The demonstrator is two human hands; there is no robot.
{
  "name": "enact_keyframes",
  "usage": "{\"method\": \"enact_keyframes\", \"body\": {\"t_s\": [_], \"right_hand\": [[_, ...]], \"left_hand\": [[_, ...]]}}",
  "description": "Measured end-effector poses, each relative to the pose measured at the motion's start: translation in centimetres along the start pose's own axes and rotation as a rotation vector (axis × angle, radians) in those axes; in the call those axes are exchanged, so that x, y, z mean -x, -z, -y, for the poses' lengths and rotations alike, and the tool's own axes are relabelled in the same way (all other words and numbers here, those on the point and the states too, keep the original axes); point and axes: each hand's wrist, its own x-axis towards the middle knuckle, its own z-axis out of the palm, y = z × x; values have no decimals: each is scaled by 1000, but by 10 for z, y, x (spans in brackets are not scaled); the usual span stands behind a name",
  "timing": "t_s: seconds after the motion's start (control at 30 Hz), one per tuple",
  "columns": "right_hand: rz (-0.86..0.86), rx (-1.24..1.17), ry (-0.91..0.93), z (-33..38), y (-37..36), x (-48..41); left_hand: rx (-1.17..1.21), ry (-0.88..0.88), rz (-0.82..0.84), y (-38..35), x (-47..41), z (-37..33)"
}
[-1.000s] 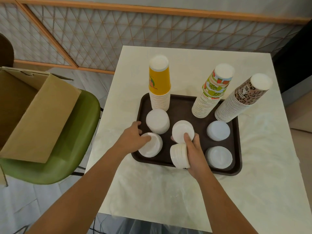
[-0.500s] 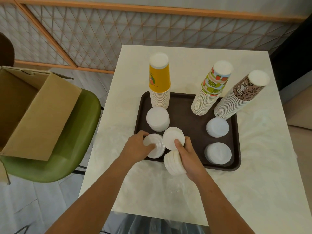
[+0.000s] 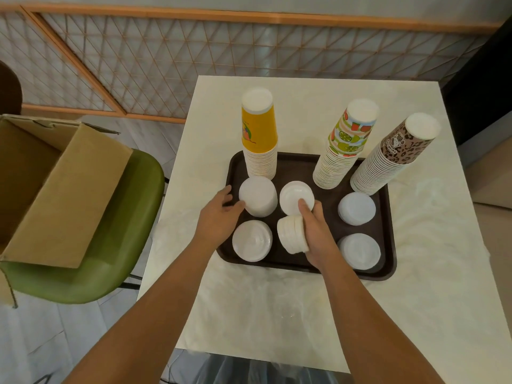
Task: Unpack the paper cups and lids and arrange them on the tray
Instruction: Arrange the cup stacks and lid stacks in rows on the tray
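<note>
Six white lid stacks (image 3: 356,208) sat on the brown tray (image 3: 388,217), in front of three cup towers (image 3: 259,134).
The right hand (image 3: 315,234) had its grip curled round a tipped lid stack (image 3: 291,234) at the tray's middle front, one fingertip on the middle lid stack (image 3: 293,195). The left hand (image 3: 219,217) had its grip cupped against the rear-left lid stack (image 3: 259,196). The white bench (image 3: 277,314) carried the tray. A cardboard box (image 3: 63,189) rested on a green chair (image 3: 124,231) to the left.
</note>
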Motion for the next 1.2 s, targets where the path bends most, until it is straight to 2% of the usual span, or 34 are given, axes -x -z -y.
{"method": "enact_keyframes", "body": {"t_s": [0.13,0.23,0.5,0.6,0.7,0.77,0.83,0.97,1.2], "right_hand": [[31,-23,-42,0,-5,-11],[61,-15,-40,-4,-8,-17],[47,10,-42,0,-11,-14],[-29,41,6,4,-6,-8],[-139,100,55,6,11,-1],[-186,133,73,11,26,11],[-199,170,65,20,41,25],[-193,247,57,30,72,40],[-183,284,45,39,108,46]], "left_hand": [[27,-4,8,-10,-12,-1],[-11,-48,-51,-14,-14,-3],[-51,-44,-91,-13,-14,-2],[-66,-71,-214,-8,-7,-12],[-3,-263,-367,-5,11,-30],[38,-395,-317,-6,21,-46],[81,-467,-195,-12,29,-67],[171,-447,-2,-38,30,-115],[90,-409,190,-98,-7,-168]]}}
